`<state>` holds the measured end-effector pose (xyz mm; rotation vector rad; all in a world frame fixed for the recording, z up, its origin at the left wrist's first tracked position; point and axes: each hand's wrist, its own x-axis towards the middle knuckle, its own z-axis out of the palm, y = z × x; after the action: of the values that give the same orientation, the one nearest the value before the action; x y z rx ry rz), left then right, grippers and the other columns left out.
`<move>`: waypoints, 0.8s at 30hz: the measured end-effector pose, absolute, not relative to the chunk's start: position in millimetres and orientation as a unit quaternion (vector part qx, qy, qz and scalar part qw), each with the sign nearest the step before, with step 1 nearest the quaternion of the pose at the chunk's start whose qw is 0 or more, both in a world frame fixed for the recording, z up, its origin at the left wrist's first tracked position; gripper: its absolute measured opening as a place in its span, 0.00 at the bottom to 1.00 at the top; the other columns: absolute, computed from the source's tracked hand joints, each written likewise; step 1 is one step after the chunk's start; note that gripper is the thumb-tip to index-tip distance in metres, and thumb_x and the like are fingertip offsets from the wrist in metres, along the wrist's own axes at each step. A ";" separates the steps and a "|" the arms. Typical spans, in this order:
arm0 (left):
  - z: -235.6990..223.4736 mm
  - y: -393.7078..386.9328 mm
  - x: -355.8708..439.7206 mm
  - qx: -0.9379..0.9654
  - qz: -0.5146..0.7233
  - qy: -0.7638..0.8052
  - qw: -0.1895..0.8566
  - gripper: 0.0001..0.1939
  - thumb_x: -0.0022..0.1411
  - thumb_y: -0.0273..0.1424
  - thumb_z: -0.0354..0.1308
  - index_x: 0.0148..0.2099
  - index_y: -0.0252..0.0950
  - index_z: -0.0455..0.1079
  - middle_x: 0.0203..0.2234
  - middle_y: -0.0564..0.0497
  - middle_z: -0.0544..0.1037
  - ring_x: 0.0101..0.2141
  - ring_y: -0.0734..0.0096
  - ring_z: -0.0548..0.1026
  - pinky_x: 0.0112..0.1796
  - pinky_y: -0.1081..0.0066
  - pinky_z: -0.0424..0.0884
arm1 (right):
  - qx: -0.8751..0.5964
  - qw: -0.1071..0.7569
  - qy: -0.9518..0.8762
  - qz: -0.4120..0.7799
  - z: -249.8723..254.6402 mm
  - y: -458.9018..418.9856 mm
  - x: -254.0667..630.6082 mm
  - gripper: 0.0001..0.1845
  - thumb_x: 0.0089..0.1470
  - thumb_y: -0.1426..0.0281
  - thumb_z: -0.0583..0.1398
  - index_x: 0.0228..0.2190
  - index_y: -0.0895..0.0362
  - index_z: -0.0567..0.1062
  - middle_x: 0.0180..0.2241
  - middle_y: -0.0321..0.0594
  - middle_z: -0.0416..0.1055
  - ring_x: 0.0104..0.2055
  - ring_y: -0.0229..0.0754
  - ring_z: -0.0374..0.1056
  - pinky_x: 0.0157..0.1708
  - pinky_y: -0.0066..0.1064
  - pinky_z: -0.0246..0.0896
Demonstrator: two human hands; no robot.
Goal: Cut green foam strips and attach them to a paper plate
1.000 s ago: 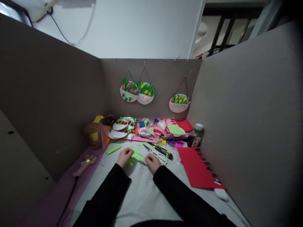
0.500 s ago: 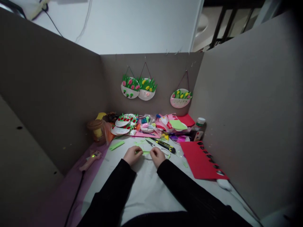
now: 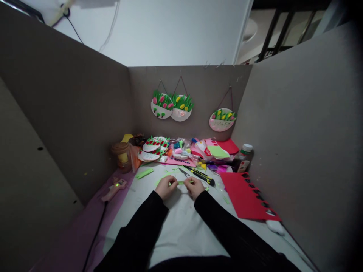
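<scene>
We pinch a green strip (image 3: 181, 183) with our left hand (image 3: 167, 187) and right hand (image 3: 194, 187); each grip is closed on one end; a knife (image 3: 202, 176) lies near.

Up beyond your fingers (image 3: 189, 183), and off to their right, the rightmost hanging plate (image 3: 221, 127) gives you the one word you can read: "HAPPY", in thin, faint letters across its pale lower half. Farther right of your fingers, the dark bottle (image 3: 246, 155) carries a label (image 3: 243, 166), its print too small for you to make out.
</scene>
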<state>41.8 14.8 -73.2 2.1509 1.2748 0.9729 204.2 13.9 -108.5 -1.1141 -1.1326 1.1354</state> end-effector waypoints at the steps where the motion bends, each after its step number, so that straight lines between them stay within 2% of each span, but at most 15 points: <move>1: -72.9 15.5 40.2 0.778 0.358 0.464 0.225 0.08 0.54 0.31 0.51 0.28 0.33 0.68 0.23 0.52 0.70 0.27 0.73 0.66 0.31 0.74 0.61 | -0.475 0.566 -0.473 0.481 -108.6 14.0 204.8 0.18 0.37 0.56 0.62 0.22 0.57 0.65 0.07 0.24 0.53 0.09 0.29 0.44 0.10 0.23 0.37; 10: -67.5 20.8 30.8 0.785 0.357 0.461 0.207 0.09 0.54 0.31 0.50 0.28 0.33 0.68 0.23 0.52 0.71 0.27 0.73 0.67 0.31 0.74 0.61 | -0.476 0.577 -0.457 0.482 -101.7 13.3 209.1 0.19 0.35 0.56 0.64 0.20 0.57 0.65 0.08 0.25 0.55 0.09 0.29 0.47 0.08 0.22 0.37; 14: -59.2 22.8 13.3 0.781 0.336 0.502 0.157 0.10 0.55 0.31 0.49 0.29 0.34 0.69 0.25 0.50 0.73 0.28 0.72 0.68 0.32 0.73 0.62 | -0.477 0.603 -0.430 0.473 -95.6 16.6 216.8 0.19 0.34 0.56 0.64 0.18 0.57 0.63 0.09 0.25 0.55 0.10 0.28 0.47 0.09 0.22 0.38; 19: -44.1 32.1 -46.9 0.684 0.226 0.691 0.055 0.12 0.57 0.31 0.48 0.33 0.34 0.72 0.31 0.43 0.76 0.34 0.63 0.72 0.34 0.69 0.63 | -0.488 0.598 -0.448 0.452 -99.7 19.6 217.2 0.17 0.37 0.57 0.62 0.19 0.56 0.64 0.09 0.25 0.54 0.11 0.29 0.47 0.11 0.23 0.40; 24: -35.5 41.4 -82.3 0.595 0.138 0.792 0.008 0.15 0.57 0.33 0.48 0.38 0.28 0.71 0.36 0.34 0.74 0.37 0.51 0.73 0.36 0.63 0.65 | -0.489 0.522 -0.600 0.360 -104.2 10.7 206.2 0.11 0.42 0.63 0.59 0.18 0.57 0.66 0.14 0.29 0.59 0.17 0.33 0.55 0.18 0.25 0.51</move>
<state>-82.3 41.4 -35.5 1.8607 2.4738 0.4302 206.2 10.7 -104.2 -1.1710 -1.4372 0.8615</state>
